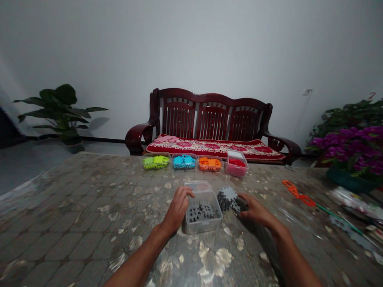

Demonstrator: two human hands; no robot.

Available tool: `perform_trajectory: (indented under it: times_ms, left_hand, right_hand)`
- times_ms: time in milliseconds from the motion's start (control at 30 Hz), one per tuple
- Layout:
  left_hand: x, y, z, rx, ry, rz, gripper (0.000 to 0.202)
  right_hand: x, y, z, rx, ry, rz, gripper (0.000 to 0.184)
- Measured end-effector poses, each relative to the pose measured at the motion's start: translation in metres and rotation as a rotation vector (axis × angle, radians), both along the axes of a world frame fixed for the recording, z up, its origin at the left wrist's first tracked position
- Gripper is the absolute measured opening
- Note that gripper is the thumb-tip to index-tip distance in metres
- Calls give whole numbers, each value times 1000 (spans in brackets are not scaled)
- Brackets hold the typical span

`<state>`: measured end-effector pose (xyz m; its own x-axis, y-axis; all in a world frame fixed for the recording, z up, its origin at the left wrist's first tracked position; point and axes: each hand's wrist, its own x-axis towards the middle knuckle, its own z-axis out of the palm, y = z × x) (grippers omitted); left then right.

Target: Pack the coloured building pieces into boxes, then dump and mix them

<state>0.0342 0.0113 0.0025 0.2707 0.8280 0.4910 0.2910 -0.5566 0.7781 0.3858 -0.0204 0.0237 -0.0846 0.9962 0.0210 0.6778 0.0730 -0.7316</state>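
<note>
A clear plastic box [203, 223] with several dark grey gear-shaped pieces inside stands on the patterned table [89, 223] in front of me. My left hand [177, 209] grips the box's left rim, fingers curled over the edge. Just right of the box, my right hand [254, 209] is closed on a stack of grey gear-shaped pieces [229, 198] held above the table.
At the table's far edge stand boxes of green pieces [155, 162], blue pieces [184, 161], orange pieces [210, 164] and red pieces [237, 163]. An orange strip [296, 192] and loose items lie at the right. A wooden bench [209, 123] and plants stand behind.
</note>
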Motion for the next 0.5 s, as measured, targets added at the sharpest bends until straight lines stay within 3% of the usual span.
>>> perform_trajectory:
  times_ms: [100, 267, 400, 500]
  left_hand:
    - [0, 0, -1, 0, -4, -7, 28]
    - [0, -1, 0, 12, -5, -1, 28]
    - [1, -1, 2, 18, 14, 4, 29]
    - [1, 0, 1, 29, 17, 0, 28]
  right_hand:
    - [-4, 1, -9, 19, -42, 45, 61]
    - [-6, -1, -11, 46, -85, -42, 55]
    - [1, -5, 2, 62, -126, -152, 58]
    - [3, -12, 25, 183, -160, -281, 56]
